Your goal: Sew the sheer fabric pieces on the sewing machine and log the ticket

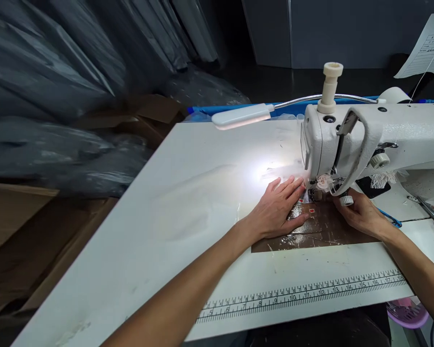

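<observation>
Left hand (280, 205): released, laid palm-down with fingers fanned toward the metal foot (315, 195) and thumb out over the brown sheet (325, 233); placed flat, it seems, to press and steady rather than grip.

Right hand (361, 214): curled in from the opposite side, at the right part of the brown sheet, with fingertips hidden behind a small white knob (346, 200); impossible to tell whether grasping anything; perhaps set there to balance the left hand across the metal foot.

Brown sheet: lying on the white worktop (188, 202), in front of the sewing machine (405, 125) and partly beneath both hands; glossy in patches, marked with small red spots near the metal foot; possibly laid there as a smooth surface.

Sewing machine: standing at right, reaching leftward over the worktop, so as to bring the metal foot between the hands.

Lamp (242, 117): bent out on a flexible neck, probably to light the area by the left fingertips; bright enough to wash out something pale there.

Ruler (300, 299): running along the worktop's near edge, likely for measuring within easy reach.

Scissors (432, 217): lying beyond the right hand, probably aside to leave room, yet close enough to pick up.
</observation>
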Motion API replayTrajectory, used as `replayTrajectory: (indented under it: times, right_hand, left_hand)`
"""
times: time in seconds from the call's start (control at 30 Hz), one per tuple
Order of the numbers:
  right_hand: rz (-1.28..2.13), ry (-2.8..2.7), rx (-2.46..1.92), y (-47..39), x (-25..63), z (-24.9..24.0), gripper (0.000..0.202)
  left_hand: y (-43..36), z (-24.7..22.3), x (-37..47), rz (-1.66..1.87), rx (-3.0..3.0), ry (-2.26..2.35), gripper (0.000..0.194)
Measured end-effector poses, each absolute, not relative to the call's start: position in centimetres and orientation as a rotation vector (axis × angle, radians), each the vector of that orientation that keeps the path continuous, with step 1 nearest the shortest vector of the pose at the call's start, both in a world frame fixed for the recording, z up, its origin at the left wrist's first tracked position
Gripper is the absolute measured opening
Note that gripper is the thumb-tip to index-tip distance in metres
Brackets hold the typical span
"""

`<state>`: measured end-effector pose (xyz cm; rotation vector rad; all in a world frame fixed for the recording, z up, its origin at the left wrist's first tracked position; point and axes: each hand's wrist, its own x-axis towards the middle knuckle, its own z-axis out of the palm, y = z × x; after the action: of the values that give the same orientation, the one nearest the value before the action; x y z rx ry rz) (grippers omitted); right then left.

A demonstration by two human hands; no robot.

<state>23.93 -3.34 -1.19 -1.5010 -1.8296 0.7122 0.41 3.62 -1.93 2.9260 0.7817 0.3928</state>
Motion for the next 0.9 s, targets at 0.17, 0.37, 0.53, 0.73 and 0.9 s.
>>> replayTrajectory:
  times: [0.17,0.37,0.53,0.73,0.9]
  right_hand:
    - [0.691,-1.756,-1.55,-3.3,23.7,-1.7,0.028]
    - [0.651,-1.722,-1.564,-3.2,23.8,-2.3,0.029]
    - [0.682,-1.668,-1.573,-3.0,24.0,-2.8,0.028]
    - [0.885,-1.505,-1.519,-2.6,24.4,-2.4,0.026]
    - [0.987,-1.364,-1.557,-1.7,24.9,-1.4,0.027]
  left_hand:
    - [2.6,-1.9,0.4,0.392,2.99,0.968,0.048]
    - [3.8,-1.1,0.6,0.403,3.142,0.899,0.035]
    - [7.3,-0.5,2.0,0.26,3.283,0.599,0.028]
    - [9.5,0.7,2.4,0.075,3.356,0.723,0.021]
    - [10.2,1.4,0.6,0.078,3.104,0.907,0.027]
